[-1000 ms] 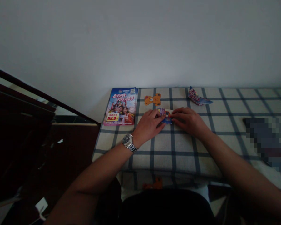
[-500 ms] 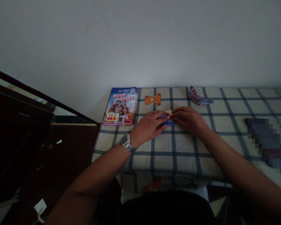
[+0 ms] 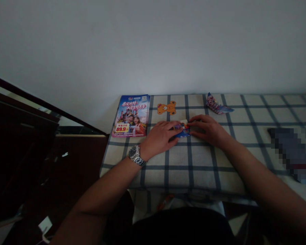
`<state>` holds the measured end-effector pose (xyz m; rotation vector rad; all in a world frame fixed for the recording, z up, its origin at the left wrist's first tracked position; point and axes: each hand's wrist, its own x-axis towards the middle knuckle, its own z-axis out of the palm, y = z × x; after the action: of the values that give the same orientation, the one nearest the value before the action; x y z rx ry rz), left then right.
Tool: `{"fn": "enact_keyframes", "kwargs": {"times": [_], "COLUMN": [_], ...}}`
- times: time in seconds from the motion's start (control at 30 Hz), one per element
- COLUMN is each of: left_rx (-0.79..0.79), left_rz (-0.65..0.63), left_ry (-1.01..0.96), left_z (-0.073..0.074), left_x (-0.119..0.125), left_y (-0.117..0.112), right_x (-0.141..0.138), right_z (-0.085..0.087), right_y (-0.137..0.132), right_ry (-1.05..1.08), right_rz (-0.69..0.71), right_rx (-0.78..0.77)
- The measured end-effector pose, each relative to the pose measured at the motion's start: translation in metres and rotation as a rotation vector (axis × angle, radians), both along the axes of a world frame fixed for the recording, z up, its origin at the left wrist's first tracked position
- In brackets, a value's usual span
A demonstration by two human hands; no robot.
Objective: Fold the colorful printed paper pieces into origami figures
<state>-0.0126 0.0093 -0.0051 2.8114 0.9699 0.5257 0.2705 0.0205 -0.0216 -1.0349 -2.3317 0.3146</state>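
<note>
Two hands pinch a small printed paper (image 3: 183,130) on the checked surface (image 3: 188,160).
The left hand (image 3: 159,136) and right hand (image 3: 207,131) meet over it toward the far edge, right of a leaflet (image 3: 131,115) at the far left corner, fingers closed on its ends. It looks light, thin and easily creased, so best held by the edges. Fingertips hide most of it, its print is unreadable, and a blurred patch hides something near the right edge.

a plain white wall (image 3: 153,44) rose behind the checked tablecloth (image 3: 193,160); dark wooden furniture (image 3: 22,153) stood left of it in dim light.
</note>
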Motion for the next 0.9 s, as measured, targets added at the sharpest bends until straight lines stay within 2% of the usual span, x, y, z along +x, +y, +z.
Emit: {"fn": "enact_keyframes", "kwargs": {"times": [0.47,0.67,0.9], "left_rx": [-0.046,-0.040,-0.014], "left_rz": [-0.013,-0.015,0.040], "left_ry": [0.003,0.001,0.018], "left_z": [0.0032,-0.0026,-0.0052], "left_x": [-0.0026,-0.0019,0.0041], "left_y": [-0.0014,0.0003,-0.0040], "right_x": [0.0094,0.0085,0.0005], "right_z": [-0.0018,-0.0007,0.0064], "right_y": [0.0051,0.0044,-0.0018], "right_ry": [-0.020,0.001,0.057], "right_rz": [0.066,0.054,0.075], "right_rx": [-0.054,-0.055,-0.023]}}
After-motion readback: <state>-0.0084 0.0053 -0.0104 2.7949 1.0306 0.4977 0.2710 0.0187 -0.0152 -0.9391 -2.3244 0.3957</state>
